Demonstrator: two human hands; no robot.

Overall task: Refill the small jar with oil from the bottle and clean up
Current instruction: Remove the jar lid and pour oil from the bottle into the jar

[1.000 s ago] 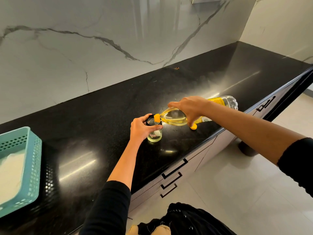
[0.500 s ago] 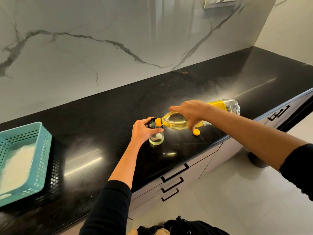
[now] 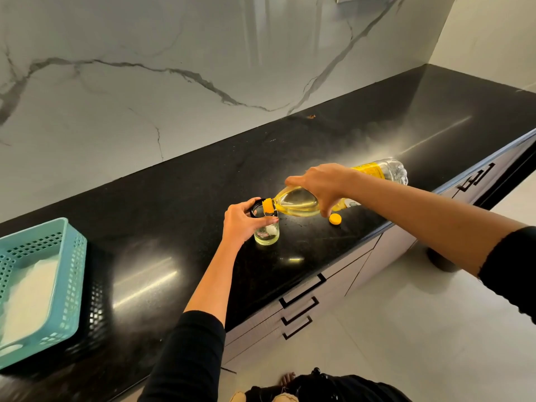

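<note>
A small glass jar (image 3: 267, 233) stands upright on the black counter (image 3: 174, 216), with pale oil in its bottom part. My left hand (image 3: 242, 223) grips the jar's left side near the black rim. My right hand (image 3: 320, 184) holds a clear plastic oil bottle (image 3: 295, 203) tipped almost flat, its orange neck over the jar's mouth. Yellow oil fills the bottle's lower side. The bottle's yellow cap (image 3: 335, 219) lies on the counter just right of the jar.
A teal plastic basket (image 3: 69, 285) with something white inside sits at the counter's left end. A marble wall backs the counter. Drawers with black handles (image 3: 298, 303) run under the front edge, above a pale tiled floor.
The camera has lifted and shifted a little. Both hands, the jar and the tipped bottle keep the same pose. The oil level in the jar looks slightly higher.
</note>
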